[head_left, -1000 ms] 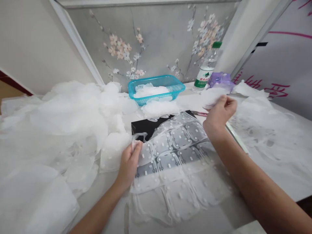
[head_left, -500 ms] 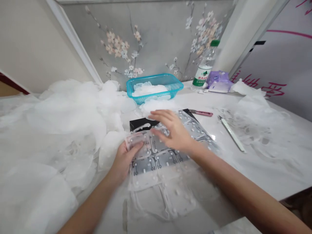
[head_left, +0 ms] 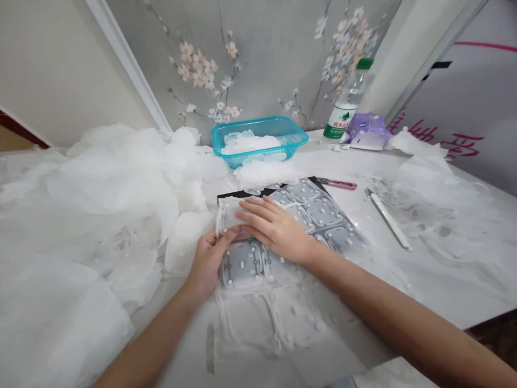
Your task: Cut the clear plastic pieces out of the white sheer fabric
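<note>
A translucent plastic sheet, patterned with rounded rectangular outlines, small dots and slots, lies across a dark-backed board. At its left edge, my left hand pinches the sheet between thumb and fingers. My right hand rests flat over the sheet's upper left part, fingers stretched out and pointing left, close to the left thumb. What lies under the right palm is hidden. Grey printed panels show through on the right of the board.
White translucent pieces are heaped at left. Behind stands a blue basket with white pieces. A pink-handled cutter, a pale green craft knife and plastic scraps lie at right. A water bottle and purple wipes pack stand behind.
My right hand has come down flat onto the sheet. The lifted upper left part of the sheet now lies lower and further up the board. A loose white strip there is no longer visible.
</note>
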Demonstrator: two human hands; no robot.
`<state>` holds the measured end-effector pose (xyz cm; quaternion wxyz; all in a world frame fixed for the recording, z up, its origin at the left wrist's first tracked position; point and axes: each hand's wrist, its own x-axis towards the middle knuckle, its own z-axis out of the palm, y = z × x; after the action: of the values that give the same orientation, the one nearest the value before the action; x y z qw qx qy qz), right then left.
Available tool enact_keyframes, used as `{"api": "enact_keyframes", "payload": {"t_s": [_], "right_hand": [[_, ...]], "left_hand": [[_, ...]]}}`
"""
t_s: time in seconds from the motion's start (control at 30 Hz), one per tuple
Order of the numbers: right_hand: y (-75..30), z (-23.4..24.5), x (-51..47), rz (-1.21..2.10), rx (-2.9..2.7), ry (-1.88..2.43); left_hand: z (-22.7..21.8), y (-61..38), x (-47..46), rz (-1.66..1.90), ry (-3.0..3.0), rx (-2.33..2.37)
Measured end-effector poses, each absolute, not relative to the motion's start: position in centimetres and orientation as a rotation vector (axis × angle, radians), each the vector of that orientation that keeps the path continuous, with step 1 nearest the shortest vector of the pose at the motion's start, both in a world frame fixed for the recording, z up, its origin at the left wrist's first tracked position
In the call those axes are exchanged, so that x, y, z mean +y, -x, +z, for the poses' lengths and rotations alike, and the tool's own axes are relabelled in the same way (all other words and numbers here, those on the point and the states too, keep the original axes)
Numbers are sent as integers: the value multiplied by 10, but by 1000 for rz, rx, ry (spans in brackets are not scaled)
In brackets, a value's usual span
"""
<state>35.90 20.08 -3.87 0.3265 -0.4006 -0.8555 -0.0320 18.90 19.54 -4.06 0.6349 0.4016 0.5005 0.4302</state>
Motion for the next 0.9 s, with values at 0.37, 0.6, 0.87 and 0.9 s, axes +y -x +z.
{"api": "enact_keyframes", "payload": {"t_s": [0.37, 0.6, 0.87, 0.9], "right_hand": [[-362, -38, 202, -121, -2354, 1005], [-359, -31, 198, 102, -2339, 1048], [-351, -22, 193, 489, -1899, 1182], [-353, -22, 195, 453, -1808, 1201]], "left_hand": [[-44, -182, 196, 910, -1102, 1037], [-46, -181, 197, 918, -1376, 1114], [-43, -180, 190, 873, -1834, 1255], [-42, -180, 189, 852, -1874, 1232]]}}
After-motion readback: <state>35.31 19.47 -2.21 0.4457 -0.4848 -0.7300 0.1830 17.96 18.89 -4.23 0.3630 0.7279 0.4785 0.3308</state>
